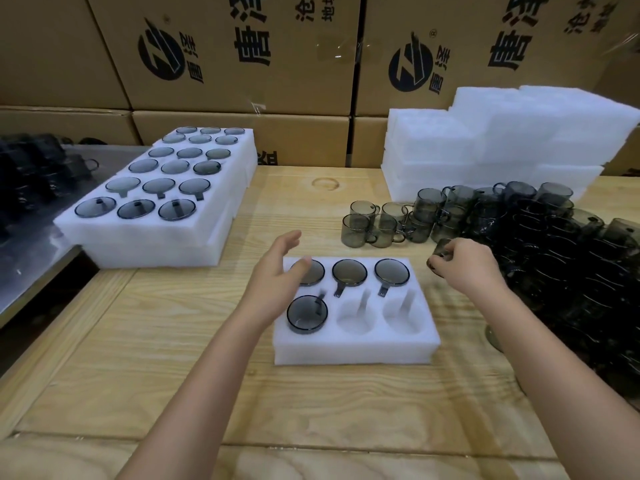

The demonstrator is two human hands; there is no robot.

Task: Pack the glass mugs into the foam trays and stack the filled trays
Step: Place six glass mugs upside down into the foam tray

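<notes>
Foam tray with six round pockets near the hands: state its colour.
White. The six-pocket foam tray shows plainly in the head view, holding smoky grey glass mugs.

Counter (180, 341) under hands: pale wood planks, visible grain, matt. Foam tray (353, 348) between hands: white foam, soft matt, finely textured. Mugs (349, 272) in it: smoky grey glass, glossy, see-through. Loose mugs (554, 244) beyond right hand (464, 268): same dark glossy glass. Filled trays (152, 237) beyond left hand (273, 275): white matt foam. Boxes (242, 57) behind: brown corrugated cardboard, black print, shiny clear tape. Far left surface (31, 271): grey brushed metal.
</notes>
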